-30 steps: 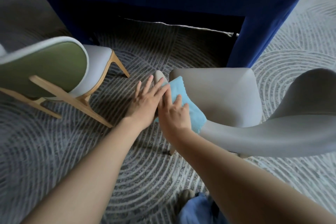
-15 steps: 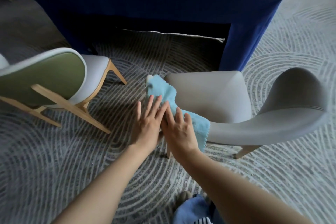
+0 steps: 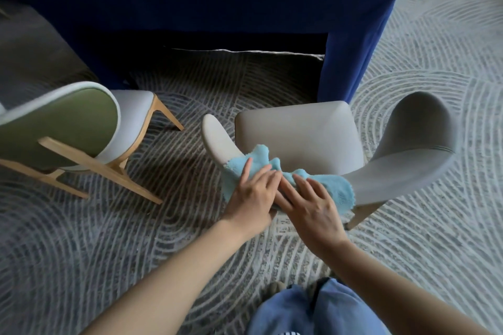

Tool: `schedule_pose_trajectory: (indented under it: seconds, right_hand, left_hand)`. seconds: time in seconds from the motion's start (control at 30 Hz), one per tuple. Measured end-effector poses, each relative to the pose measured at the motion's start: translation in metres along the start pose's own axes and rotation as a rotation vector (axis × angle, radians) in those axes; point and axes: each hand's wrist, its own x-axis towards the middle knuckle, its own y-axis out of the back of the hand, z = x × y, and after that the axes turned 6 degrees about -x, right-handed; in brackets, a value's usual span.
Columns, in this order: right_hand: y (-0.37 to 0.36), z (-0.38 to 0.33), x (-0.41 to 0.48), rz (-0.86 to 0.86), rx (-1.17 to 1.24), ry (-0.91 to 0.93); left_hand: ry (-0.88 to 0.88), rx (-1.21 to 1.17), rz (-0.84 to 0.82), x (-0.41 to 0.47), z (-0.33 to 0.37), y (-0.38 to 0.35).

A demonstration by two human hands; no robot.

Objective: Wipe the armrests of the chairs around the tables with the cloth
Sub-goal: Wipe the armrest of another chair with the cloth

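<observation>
Pressing cloth onto armrest, left hand and right hand flat, fingers extended, touching

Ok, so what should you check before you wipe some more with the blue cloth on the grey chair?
1. The cloth lies on the armrest: ok, it is draped over it.
2. Both hands are on the cloth: ok, the left hand and the right hand press it flat.
3. The armrest tip is covered: not ok, it pokes out bare past the cloth.
4. The other armrest is wiped: cannot tell.
5. The green chair is out of the way: ok, it stands apart on the left.
</observation>
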Motion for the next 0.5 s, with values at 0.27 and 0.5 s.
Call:
schedule_pose_trajectory:
  seconds: [0.27, 0.5]
  right_hand:
    - [-0.005, 0.054, -0.039, 0.023, -0.051, 0.055]
    - [-0.011, 0.091, -0.054, 0.119, -0.092, 0.115]
  left_hand:
    - [-0.091, -0.119, -0.044, 0.032, 0.044, -0.009]
    - [-0.074, -0.083, -0.07, 0.05, 0.074, -0.031]
